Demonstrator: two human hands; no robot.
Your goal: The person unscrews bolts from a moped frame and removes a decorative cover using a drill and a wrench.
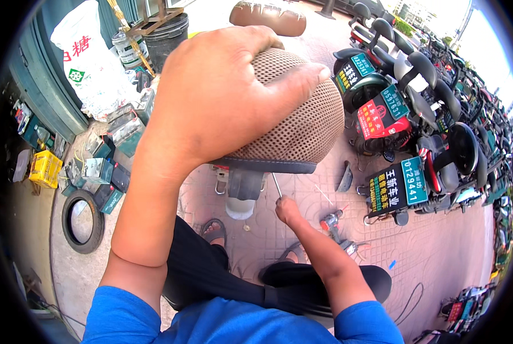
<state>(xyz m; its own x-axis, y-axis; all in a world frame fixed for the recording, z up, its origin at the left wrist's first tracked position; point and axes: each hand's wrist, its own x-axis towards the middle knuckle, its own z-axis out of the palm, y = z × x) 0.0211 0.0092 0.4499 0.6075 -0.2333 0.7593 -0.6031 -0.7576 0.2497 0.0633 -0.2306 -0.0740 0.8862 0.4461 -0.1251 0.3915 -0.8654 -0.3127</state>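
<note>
1. Left hand (228,94): grip spread wide across the mesh seat (308,123), above the paving (440,252). Fingertips partly hidden; clamping cannot be told.
2. Right hand (288,210): grip closed around a thin metal rod (276,184). The seat conceals the rod's upper end; the fist conceals the lower.
3. The seat blocks the view of its underside and part of the dark bracket (245,184).
4. Beside the paving's left edge: tyre (68,223).
5. Toward the right edge: parked scooters (463,149), overlapping, cut off by the lens rim.

Blue short-sleeved shirt (239,322) | black trousers (198,261) | strapped sandals (221,231), probably dark grey
</note>
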